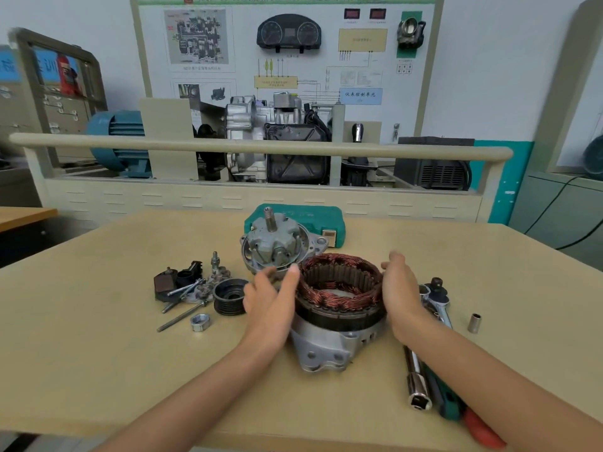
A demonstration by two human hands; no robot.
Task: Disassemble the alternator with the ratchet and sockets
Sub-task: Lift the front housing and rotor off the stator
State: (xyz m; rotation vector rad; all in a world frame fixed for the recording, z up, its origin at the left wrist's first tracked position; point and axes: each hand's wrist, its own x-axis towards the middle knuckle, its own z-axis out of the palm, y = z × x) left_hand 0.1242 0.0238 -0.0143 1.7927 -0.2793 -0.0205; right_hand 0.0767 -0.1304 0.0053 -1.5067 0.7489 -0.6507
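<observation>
Stator (341,290) sits in rear housing (329,345) at table (98,353) centre, left hand (270,296) and right hand (399,293) flanking it with straight fingers, gripping nothing; rotor (274,244) just beyond, ratchet (437,300) right.

A pale wooden table (98,337) carries everything. At its middle sits the alternator housing (326,350) with the copper stator (339,288) in it. Just behind stands the rotor (277,243) in its end frame, shaft upright, and beyond that a green case (313,216). To the left lie small parts — a black pulley (230,296), a nut (199,322), long bolts (182,316), a black regulator (177,280) and a rectifier (213,278). To the right lie the ratchet (437,298), a small socket (473,322) standing apart, a long socket (417,383) — and a green-handled tool (447,402) beside it.
</observation>
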